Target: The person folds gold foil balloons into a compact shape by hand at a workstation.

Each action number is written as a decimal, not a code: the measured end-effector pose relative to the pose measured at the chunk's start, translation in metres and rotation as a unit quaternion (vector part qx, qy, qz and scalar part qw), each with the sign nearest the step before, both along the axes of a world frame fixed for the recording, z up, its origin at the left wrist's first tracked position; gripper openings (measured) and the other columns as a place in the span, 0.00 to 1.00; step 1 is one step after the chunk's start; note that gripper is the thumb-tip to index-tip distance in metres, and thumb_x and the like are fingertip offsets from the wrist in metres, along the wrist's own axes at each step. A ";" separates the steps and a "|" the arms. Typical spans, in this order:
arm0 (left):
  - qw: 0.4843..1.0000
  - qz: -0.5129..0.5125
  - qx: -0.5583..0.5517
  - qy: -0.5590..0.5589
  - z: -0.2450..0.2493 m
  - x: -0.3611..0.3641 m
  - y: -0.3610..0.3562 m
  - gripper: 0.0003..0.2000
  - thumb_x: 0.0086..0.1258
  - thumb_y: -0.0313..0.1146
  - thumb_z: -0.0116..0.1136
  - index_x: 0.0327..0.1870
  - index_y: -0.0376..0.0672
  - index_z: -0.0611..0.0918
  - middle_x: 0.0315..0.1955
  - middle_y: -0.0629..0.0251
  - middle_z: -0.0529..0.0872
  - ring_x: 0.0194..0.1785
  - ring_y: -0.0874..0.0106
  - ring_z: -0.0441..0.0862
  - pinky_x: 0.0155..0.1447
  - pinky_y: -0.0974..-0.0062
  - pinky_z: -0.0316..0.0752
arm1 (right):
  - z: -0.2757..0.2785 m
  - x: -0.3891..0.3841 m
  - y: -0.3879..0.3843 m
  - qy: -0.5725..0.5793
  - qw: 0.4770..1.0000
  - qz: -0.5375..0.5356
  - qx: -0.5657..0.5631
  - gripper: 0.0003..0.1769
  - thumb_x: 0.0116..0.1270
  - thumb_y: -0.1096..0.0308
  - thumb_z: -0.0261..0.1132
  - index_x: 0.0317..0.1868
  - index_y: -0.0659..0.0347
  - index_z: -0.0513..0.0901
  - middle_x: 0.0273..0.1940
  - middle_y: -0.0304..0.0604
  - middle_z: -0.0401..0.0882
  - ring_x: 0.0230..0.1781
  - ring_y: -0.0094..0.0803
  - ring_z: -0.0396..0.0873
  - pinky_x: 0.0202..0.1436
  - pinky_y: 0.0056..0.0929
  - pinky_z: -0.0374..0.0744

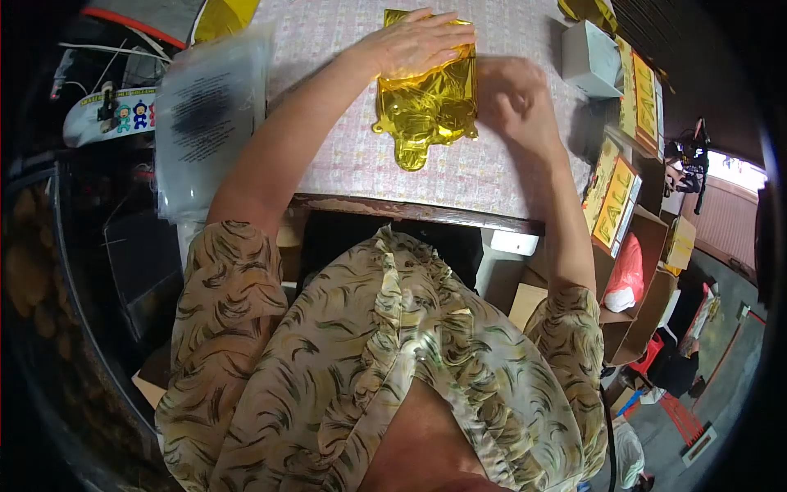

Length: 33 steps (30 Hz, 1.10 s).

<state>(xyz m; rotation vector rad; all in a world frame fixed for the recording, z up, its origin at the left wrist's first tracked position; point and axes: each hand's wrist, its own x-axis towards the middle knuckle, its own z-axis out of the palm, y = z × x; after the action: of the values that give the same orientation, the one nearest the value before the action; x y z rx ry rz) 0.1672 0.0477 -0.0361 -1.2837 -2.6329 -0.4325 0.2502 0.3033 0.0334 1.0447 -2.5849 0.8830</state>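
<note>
A shiny gold foil balloon [430, 111] lies flattened on the table, with a rounded tab at its near end and small nubs at the sides. My left hand [422, 43] rests flat across its far part, fingers stretched out and pointing right. Just right of the foil is my right hand [525, 107], apart from it, with curled fingers smeared by motion. Whether anything is between those fingers cannot be made out.
A checkered cloth covers the table [336, 164]. Clear plastic bags [209, 123] with printed text lie at its left edge. On the right stand a white box [592, 57] and yellow-labelled boxes [615, 197]. More gold foil [225, 20] sits at the far left corner.
</note>
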 end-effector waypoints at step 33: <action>1.000 0.012 0.024 -0.004 0.015 0.003 0.002 0.36 0.79 0.47 0.54 0.80 0.34 0.59 0.78 0.42 0.64 0.82 0.52 0.60 0.86 0.57 0.52 | -0.013 -0.066 -0.082 -0.151 0.883 -0.216 -0.389 0.26 0.82 0.65 0.57 0.71 0.77 0.73 0.69 0.58 0.78 0.73 0.39 0.74 0.78 0.34 0.68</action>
<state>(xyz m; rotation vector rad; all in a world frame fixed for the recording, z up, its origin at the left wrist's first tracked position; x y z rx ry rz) 0.1701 0.0499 -0.0212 -1.2359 -2.6254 -0.4955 0.1839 0.2210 0.0206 0.1023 -2.1408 1.8130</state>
